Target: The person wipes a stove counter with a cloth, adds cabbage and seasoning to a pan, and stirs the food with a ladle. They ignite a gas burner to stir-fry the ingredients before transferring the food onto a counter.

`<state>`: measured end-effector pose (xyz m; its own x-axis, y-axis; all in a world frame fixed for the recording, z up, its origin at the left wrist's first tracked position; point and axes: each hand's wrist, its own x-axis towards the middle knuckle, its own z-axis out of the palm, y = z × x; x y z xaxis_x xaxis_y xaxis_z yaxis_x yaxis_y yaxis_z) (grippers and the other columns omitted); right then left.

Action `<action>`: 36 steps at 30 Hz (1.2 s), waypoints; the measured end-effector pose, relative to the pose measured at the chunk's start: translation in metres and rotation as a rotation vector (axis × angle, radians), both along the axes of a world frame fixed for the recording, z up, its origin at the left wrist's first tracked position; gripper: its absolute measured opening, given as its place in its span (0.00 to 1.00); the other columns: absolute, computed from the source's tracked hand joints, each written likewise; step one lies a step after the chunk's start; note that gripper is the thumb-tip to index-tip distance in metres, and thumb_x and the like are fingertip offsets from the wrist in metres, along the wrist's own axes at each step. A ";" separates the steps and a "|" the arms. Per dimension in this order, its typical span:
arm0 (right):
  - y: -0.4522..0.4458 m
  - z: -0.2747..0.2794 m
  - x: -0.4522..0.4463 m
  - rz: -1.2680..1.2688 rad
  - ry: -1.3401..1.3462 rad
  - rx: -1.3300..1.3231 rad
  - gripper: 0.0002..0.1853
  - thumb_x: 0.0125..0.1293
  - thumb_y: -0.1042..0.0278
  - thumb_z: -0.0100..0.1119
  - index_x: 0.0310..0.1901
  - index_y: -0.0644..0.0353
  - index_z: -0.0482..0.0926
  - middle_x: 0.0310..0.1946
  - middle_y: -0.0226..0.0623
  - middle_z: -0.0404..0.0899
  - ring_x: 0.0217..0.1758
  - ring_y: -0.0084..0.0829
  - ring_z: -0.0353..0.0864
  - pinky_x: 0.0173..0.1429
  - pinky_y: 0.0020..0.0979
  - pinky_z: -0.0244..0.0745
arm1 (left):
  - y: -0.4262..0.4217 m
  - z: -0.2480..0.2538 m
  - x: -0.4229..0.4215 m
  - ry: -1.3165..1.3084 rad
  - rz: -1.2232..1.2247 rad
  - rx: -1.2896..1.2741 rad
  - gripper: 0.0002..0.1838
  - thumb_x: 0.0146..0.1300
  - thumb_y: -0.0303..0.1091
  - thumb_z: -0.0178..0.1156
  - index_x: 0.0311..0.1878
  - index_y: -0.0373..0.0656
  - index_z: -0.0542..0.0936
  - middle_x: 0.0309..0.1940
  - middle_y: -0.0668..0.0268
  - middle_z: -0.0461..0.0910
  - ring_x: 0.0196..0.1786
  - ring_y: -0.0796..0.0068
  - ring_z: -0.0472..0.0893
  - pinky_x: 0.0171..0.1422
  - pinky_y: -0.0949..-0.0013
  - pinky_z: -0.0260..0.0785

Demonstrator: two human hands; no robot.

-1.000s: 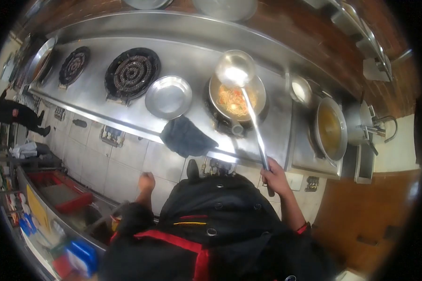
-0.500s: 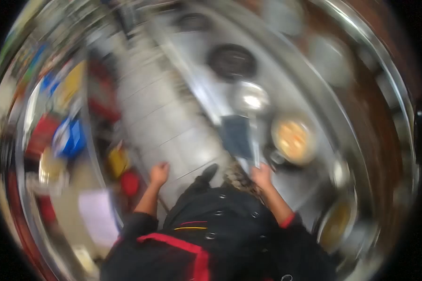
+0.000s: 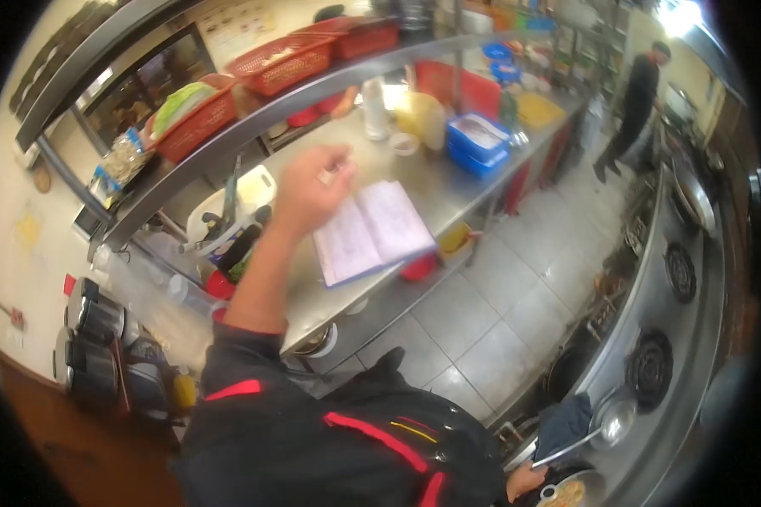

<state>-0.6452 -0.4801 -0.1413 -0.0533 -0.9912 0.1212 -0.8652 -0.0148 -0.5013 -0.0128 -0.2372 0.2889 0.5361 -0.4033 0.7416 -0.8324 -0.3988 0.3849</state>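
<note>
My left hand [image 3: 315, 188] is raised over the steel worktable, fingers curled together; whether anything small is between them I cannot make out. Just below and right of it lies an open notebook [image 3: 374, 230] with written pages. Low on the right, my right hand [image 3: 526, 481] grips the handle of a metal ladle [image 3: 615, 420], whose bowl is over the stove top. Beside the ladle a dark cloth [image 3: 564, 425] hangs at the stove's front edge. A pan of food [image 3: 573, 492] is partly visible near my right hand.
Red baskets [image 3: 281, 65] stand on the shelf above the worktable [image 3: 457, 196]. A blue container [image 3: 479, 144] sits farther along it. Burners [image 3: 649, 369] line the stove at right. Another person [image 3: 636, 106] in dark clothes stands down the tiled aisle [image 3: 457, 325]. Black pots are at far left.
The view has swung from the stove to the worktable. My left hand has risen from my side to above the table. My right hand keeps the ladle, now lower right in view.
</note>
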 end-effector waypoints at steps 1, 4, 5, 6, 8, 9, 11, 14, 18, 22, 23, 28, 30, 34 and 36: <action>0.004 0.016 0.011 0.040 0.145 -0.180 0.20 0.59 0.71 0.57 0.51 0.74 0.74 0.41 0.54 0.79 0.47 0.48 0.79 0.49 0.43 0.73 | 0.019 0.023 0.007 -0.100 0.067 -0.037 0.14 0.58 0.36 0.62 0.44 0.39 0.82 0.35 0.56 0.82 0.39 0.61 0.81 0.47 0.63 0.72; -0.004 0.020 0.057 0.108 0.105 -0.297 0.23 0.59 0.72 0.56 0.55 0.73 0.71 0.44 0.54 0.76 0.49 0.47 0.78 0.50 0.43 0.73 | 0.063 0.095 0.026 -0.266 0.226 -0.063 0.13 0.57 0.37 0.63 0.42 0.40 0.83 0.32 0.59 0.82 0.36 0.61 0.82 0.45 0.64 0.73; -0.010 0.019 0.078 0.142 -0.068 -0.220 0.23 0.59 0.72 0.56 0.56 0.73 0.70 0.45 0.53 0.75 0.49 0.46 0.78 0.49 0.42 0.74 | 0.073 0.117 0.041 -0.295 0.265 -0.060 0.13 0.57 0.37 0.63 0.43 0.41 0.83 0.33 0.59 0.82 0.36 0.61 0.82 0.45 0.63 0.73; -0.010 0.021 0.102 0.177 -0.240 -0.141 0.24 0.59 0.73 0.56 0.57 0.73 0.69 0.45 0.53 0.74 0.48 0.45 0.77 0.49 0.42 0.74 | 0.081 0.139 0.060 -0.324 0.303 -0.056 0.14 0.57 0.38 0.64 0.44 0.42 0.83 0.33 0.59 0.83 0.36 0.61 0.82 0.45 0.63 0.73; 0.002 0.049 0.156 0.199 -0.235 -0.045 0.22 0.58 0.74 0.55 0.55 0.74 0.71 0.43 0.50 0.74 0.43 0.39 0.77 0.47 0.37 0.74 | 0.092 0.183 0.103 -0.312 0.373 0.056 0.16 0.56 0.40 0.64 0.45 0.43 0.82 0.37 0.58 0.83 0.39 0.62 0.83 0.46 0.63 0.74; -0.003 0.038 0.174 0.279 -0.231 -0.051 0.21 0.58 0.74 0.55 0.54 0.74 0.72 0.42 0.49 0.75 0.41 0.38 0.77 0.46 0.35 0.74 | 0.097 0.200 0.127 -0.319 0.377 0.045 0.16 0.56 0.40 0.64 0.45 0.43 0.82 0.37 0.58 0.83 0.39 0.62 0.83 0.46 0.63 0.74; -0.010 0.030 0.212 0.388 -0.275 0.034 0.20 0.57 0.75 0.57 0.52 0.73 0.73 0.38 0.46 0.77 0.36 0.35 0.77 0.44 0.33 0.73 | 0.109 0.230 0.174 -0.274 0.546 0.365 0.19 0.56 0.43 0.63 0.47 0.43 0.82 0.40 0.56 0.84 0.42 0.62 0.83 0.47 0.63 0.74; 0.004 0.015 0.244 0.440 -0.274 0.080 0.18 0.55 0.76 0.56 0.49 0.72 0.74 0.35 0.44 0.78 0.35 0.34 0.77 0.44 0.33 0.73 | 0.163 0.252 0.254 -0.145 0.594 0.564 0.18 0.56 0.42 0.62 0.45 0.42 0.82 0.39 0.55 0.84 0.39 0.61 0.84 0.45 0.62 0.75; 0.024 -0.013 0.249 0.477 -0.335 0.234 0.16 0.54 0.74 0.57 0.45 0.71 0.77 0.33 0.45 0.79 0.34 0.35 0.78 0.44 0.34 0.73 | 0.229 0.243 0.304 0.313 0.712 1.078 0.15 0.53 0.39 0.63 0.42 0.41 0.83 0.37 0.54 0.84 0.33 0.60 0.85 0.42 0.60 0.77; 0.015 -0.045 0.250 0.551 0.017 0.260 0.15 0.51 0.71 0.60 0.39 0.71 0.79 0.29 0.49 0.79 0.33 0.38 0.80 0.42 0.37 0.74 | 0.302 0.198 0.349 0.455 0.540 1.257 0.15 0.54 0.40 0.61 0.41 0.42 0.85 0.39 0.54 0.84 0.35 0.60 0.85 0.42 0.61 0.77; 0.008 -0.050 0.252 0.593 -0.074 0.303 0.15 0.50 0.70 0.61 0.37 0.71 0.79 0.27 0.50 0.79 0.32 0.39 0.80 0.42 0.38 0.74 | 0.299 0.186 0.334 0.453 0.555 1.147 0.16 0.53 0.40 0.60 0.43 0.43 0.84 0.40 0.52 0.84 0.38 0.58 0.85 0.43 0.60 0.76; -0.014 -0.028 0.284 0.608 -0.242 0.327 0.13 0.54 0.73 0.58 0.40 0.73 0.78 0.27 0.47 0.80 0.26 0.34 0.80 0.33 0.35 0.74 | 0.289 0.181 0.322 0.249 0.534 1.324 0.22 0.50 0.42 0.61 0.48 0.44 0.82 0.41 0.49 0.82 0.45 0.53 0.82 0.45 0.59 0.74; -0.018 -0.021 0.288 0.521 -0.344 0.418 0.13 0.55 0.74 0.57 0.41 0.74 0.78 0.27 0.45 0.81 0.24 0.32 0.79 0.30 0.33 0.74 | 0.279 0.186 0.301 0.245 0.559 1.044 0.22 0.48 0.40 0.61 0.46 0.41 0.82 0.39 0.48 0.82 0.43 0.51 0.82 0.45 0.57 0.73; -0.032 -0.021 0.287 0.569 -0.385 0.447 0.13 0.57 0.75 0.56 0.42 0.75 0.77 0.27 0.43 0.81 0.23 0.29 0.79 0.28 0.31 0.73 | 0.287 0.202 0.303 0.182 0.585 0.901 0.21 0.49 0.40 0.62 0.45 0.39 0.82 0.36 0.50 0.83 0.40 0.52 0.82 0.44 0.57 0.72; -0.029 -0.011 0.287 0.594 -0.328 0.418 0.13 0.56 0.74 0.57 0.41 0.75 0.78 0.27 0.45 0.81 0.24 0.31 0.80 0.29 0.32 0.74 | 0.290 0.209 0.299 0.334 0.479 0.619 0.20 0.49 0.40 0.63 0.43 0.37 0.82 0.34 0.52 0.83 0.37 0.54 0.82 0.43 0.58 0.72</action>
